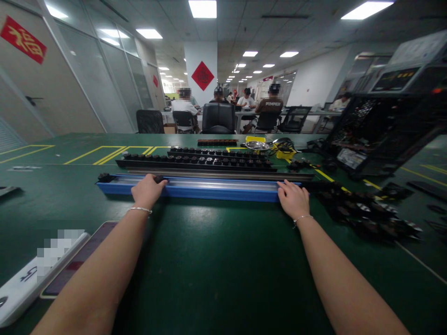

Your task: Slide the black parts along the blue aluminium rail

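Note:
A long blue channel [223,192] lies crosswise on the green table, with a shiny metal strip [223,184] along its inside. My left hand [148,190] is over the left part of the channel, its fingers closed on a small black part [159,178] at the strip. Toward the right end, my right hand [294,199] grips the channel, fingers over its near wall. Another black part [105,177] sits at the channel's left end. Just behind lie a dark rail [223,174] and black strips carrying rows of round black parts [195,160].
A heap of black parts [370,209] lies to the right, before a tilted black frame [377,125]. A phone [84,253] and a white device [45,274] are at near left. Yellow trays [255,139] and a metal dish [257,145] stand behind. People sit farther back.

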Available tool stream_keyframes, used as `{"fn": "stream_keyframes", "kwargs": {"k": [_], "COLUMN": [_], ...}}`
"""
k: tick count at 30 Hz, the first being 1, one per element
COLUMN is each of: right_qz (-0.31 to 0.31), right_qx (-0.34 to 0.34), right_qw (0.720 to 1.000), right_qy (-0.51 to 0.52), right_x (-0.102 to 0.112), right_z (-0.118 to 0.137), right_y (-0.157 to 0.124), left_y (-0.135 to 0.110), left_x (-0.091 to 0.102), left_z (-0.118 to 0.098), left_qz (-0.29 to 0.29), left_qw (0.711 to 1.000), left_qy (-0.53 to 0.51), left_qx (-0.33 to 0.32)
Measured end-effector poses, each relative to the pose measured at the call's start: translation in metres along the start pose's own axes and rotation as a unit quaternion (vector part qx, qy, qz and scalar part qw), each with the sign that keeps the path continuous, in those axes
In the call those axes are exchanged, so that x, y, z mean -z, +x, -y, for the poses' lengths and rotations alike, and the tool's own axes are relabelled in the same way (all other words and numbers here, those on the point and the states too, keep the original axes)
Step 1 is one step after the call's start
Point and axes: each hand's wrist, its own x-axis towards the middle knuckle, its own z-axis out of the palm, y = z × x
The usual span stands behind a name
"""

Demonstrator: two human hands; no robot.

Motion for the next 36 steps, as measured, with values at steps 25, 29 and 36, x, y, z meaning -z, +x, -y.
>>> {"fn": "stream_keyframes", "kwargs": {"k": [25,29,36], "right_qz": [0.002,-0.003,-0.010], "right_qx": [-0.002,-0.003,0.003], "right_qw": [1.000,1.000,1.000], "right_qy": [0.001,-0.004,0.002], "right_x": [-0.001,0.000,-0.001], "right_z": [-0.001,0.000,0.000], "right_y": [0.001,0.000,0.000], "left_y": [-0.021,-0.027,-0.030], "left_x": [-0.009,-0.011,-0.014], "left_z": [-0.018,-0.022,-0.028], "left_qz": [-0.038,-0.043,-0.039], "left_qw": [0.999,0.998,0.999], "left_qy": [-0.018,-0.037,-0.018], "left_qx": [-0.013,-0.013,-0.031]}}
